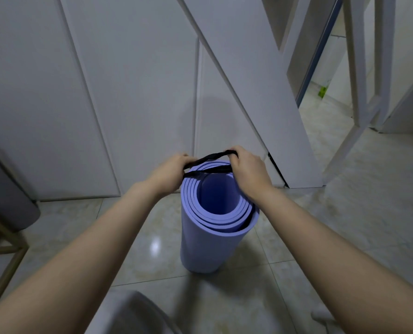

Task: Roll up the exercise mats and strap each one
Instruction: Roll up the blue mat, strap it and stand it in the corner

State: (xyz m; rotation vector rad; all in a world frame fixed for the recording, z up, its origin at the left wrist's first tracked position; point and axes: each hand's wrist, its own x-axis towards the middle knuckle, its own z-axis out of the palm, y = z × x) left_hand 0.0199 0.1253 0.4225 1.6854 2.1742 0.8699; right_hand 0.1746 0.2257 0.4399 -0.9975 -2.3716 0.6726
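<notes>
A rolled purple exercise mat [210, 247] stands upright on the tiled floor, its spiral top end facing me. A black strap [209, 165] is stretched as a loop across the far rim of the roll. My left hand [170, 172] grips the strap's left end beside the mat's top edge. My right hand [246, 169] grips the right end, fingers curled over it. Both forearms reach forward from the bottom of the view.
White cabinet doors [80, 104] stand right behind the mat. A doorway [326, 112] opens at the right onto more tiled floor. A dark seat with a wooden frame [5, 213] sits at the left edge. A grey object [133, 314] lies at the bottom centre.
</notes>
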